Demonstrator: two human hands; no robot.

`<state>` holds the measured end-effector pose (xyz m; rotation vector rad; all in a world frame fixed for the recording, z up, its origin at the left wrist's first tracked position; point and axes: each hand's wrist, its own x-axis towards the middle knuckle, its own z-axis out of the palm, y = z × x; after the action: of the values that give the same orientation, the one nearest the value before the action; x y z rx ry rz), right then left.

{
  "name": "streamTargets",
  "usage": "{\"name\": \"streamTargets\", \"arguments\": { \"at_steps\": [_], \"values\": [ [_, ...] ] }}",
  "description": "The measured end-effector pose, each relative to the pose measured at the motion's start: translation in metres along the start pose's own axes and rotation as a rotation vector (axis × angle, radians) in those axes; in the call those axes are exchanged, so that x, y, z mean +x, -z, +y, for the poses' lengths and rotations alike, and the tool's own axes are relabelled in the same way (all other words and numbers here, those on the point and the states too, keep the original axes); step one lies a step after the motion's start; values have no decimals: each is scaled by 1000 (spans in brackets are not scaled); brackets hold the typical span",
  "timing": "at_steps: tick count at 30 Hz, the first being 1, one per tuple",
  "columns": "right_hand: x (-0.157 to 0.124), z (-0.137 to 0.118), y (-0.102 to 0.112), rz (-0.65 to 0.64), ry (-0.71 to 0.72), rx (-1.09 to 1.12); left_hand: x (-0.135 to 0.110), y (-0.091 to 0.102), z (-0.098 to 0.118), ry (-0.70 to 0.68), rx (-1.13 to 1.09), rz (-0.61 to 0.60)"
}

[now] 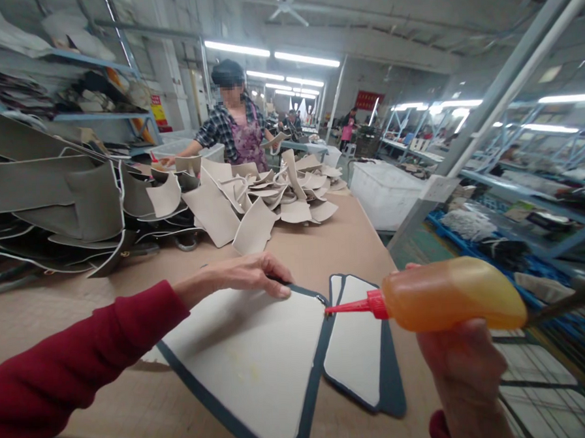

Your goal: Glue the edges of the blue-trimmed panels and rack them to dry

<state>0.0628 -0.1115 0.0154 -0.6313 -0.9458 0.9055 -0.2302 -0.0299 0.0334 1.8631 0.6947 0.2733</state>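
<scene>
Holding amber bottle [453,295] – right hand [461,360]; touching white panel [251,371] – left hand [256,273].

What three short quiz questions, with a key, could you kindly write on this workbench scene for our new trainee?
1. Multiple choice: What colour is the nozzle on the bottle held by the right hand?
a) green
b) red
c) black

2. True or false: The left hand touches the large panel near its far edge.

3. Fill in the missing word: In the picture, the smaller panels lie to the ____ of the large panel.

Key: 1. b; 2. true; 3. right.
</scene>
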Motion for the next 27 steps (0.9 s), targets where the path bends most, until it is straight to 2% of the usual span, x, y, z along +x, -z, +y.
{"name": "streamTargets", "arguments": {
  "at_steps": [16,22,27],
  "values": [
    [-9,10,4,9,-85,-28,-1,1,-12,27,-72,74],
    [-8,12,1,-73,-73,-20,-2,1,-14,76,-153,100],
    [-10,14,2,-72,-105,9,-3,2,-16,90,-165,134]
  ]
}}
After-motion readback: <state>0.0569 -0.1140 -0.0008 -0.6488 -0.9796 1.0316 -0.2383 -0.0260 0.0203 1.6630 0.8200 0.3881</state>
